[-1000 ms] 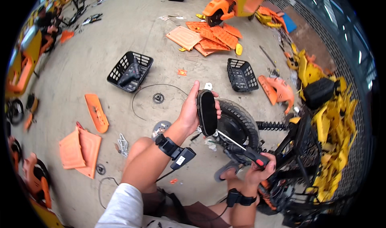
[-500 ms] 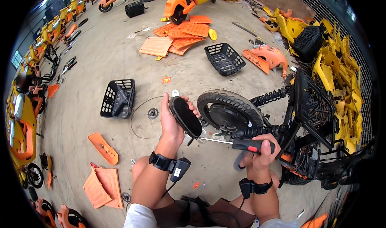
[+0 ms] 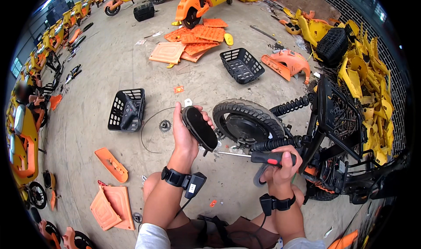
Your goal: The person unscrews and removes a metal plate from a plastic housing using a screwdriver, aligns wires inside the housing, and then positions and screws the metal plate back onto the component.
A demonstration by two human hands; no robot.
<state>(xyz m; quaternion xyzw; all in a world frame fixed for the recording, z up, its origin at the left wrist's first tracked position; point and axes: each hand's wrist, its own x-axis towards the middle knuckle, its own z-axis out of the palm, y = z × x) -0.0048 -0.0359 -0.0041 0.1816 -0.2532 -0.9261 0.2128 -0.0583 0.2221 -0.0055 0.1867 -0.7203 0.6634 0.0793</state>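
My left hand (image 3: 186,137) is wrapped round an oval black part (image 3: 200,127) with a flat dark face; its exact kind I cannot tell. A short black stub sticks out at its lower end. In my right hand (image 3: 286,160) is a screwdriver (image 3: 266,157) with a black and red handle. Its thin metal shaft points left, and the tip reaches the lower end of the oval part; whether it touches, I cannot tell. Just beyond my hands lies the tyred wheel (image 3: 248,121) of a stripped scooter frame (image 3: 323,117), which stands on my right.
A black basket (image 3: 112,111) holding a power drill (image 3: 130,113) sits to the left, another basket (image 3: 241,65) farther off. Orange panels (image 3: 166,52) lie ahead, others (image 3: 125,205) near left. A cable (image 3: 142,137) curls round a sprocket (image 3: 165,125). Yellow panels (image 3: 351,73) are heaped at right.
The view has shifted slightly, so the floor items sit a little farther left. Both hands keep their hold on the oval part and the screwdriver, with hardly any visible movement between them.
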